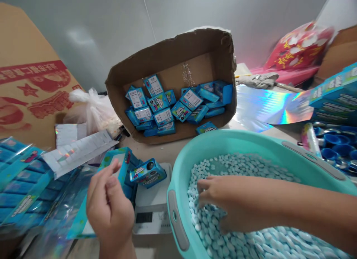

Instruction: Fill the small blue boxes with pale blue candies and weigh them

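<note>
My left hand (109, 203) is raised and closed beside a blue display carton (117, 158) of small boxes. Its thumb rests against the curled fingers, and whatever may be inside the palm is hidden. Just to the right, a blue candy box (147, 173) lies on the platform of a white kitchen scale (152, 205). My right hand (217, 203) reaches into a turquoise basin (192, 145), fingers apart and pointing down among pale blue candies (237, 248). Its fingertips touch the candies, and I see nothing gripped.
Behind the basin, a brown cardboard box (173, 51) on its side holds several blue candy boxes. Plastic-wrapped blue boxes (25, 184) fill the left side. Printed foil sheets (80, 151) and a plastic bag (95, 106) lie behind. Blue metallic items (340, 143) are at right.
</note>
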`<state>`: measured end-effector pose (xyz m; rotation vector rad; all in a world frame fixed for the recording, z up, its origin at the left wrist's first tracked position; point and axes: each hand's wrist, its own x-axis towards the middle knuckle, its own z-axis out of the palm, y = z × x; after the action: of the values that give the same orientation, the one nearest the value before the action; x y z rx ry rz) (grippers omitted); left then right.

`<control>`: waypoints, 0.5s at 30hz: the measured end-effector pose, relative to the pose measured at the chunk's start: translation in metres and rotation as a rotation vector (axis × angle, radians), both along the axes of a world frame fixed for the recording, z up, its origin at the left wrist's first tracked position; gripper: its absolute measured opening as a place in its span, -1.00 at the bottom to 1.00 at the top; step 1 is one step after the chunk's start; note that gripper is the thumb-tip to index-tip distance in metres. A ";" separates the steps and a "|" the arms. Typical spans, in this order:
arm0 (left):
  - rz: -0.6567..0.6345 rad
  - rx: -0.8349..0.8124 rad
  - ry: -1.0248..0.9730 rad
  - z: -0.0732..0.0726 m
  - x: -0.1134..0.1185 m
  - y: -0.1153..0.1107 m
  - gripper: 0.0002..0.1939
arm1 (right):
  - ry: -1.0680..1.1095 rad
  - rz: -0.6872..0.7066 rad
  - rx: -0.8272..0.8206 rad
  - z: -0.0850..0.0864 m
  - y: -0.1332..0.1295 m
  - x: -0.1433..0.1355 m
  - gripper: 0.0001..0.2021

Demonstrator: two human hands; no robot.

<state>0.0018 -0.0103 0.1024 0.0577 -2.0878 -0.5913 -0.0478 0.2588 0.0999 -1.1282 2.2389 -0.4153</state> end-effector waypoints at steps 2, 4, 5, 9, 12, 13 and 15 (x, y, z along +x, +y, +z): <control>0.037 0.050 0.085 0.003 0.004 0.001 -0.59 | 0.011 0.042 0.046 -0.002 -0.002 0.001 -0.54; 0.056 0.095 0.116 0.004 0.005 0.001 -0.59 | -0.013 0.041 0.098 -0.001 -0.005 0.001 -0.53; 0.061 0.112 0.114 0.004 0.005 0.001 -0.59 | -0.024 0.035 0.127 0.001 -0.006 0.000 -0.53; 0.073 0.134 0.097 0.005 0.008 0.005 -0.58 | -0.031 0.005 0.182 0.007 -0.010 -0.003 -0.56; 0.071 0.141 0.078 0.007 0.012 0.007 -0.58 | -0.070 -0.042 0.238 0.008 -0.009 -0.003 -0.62; 0.069 0.150 0.069 0.007 0.012 0.006 -0.58 | -0.084 -0.057 0.249 0.006 -0.008 -0.002 -0.64; 0.060 0.159 0.044 0.006 0.011 0.004 -0.60 | -0.076 -0.075 0.217 -0.001 -0.003 0.002 -0.66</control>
<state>0.0123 -0.0059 0.1080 0.1963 -1.9862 -0.7143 -0.0454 0.2557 0.0985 -0.9044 2.2032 -0.2341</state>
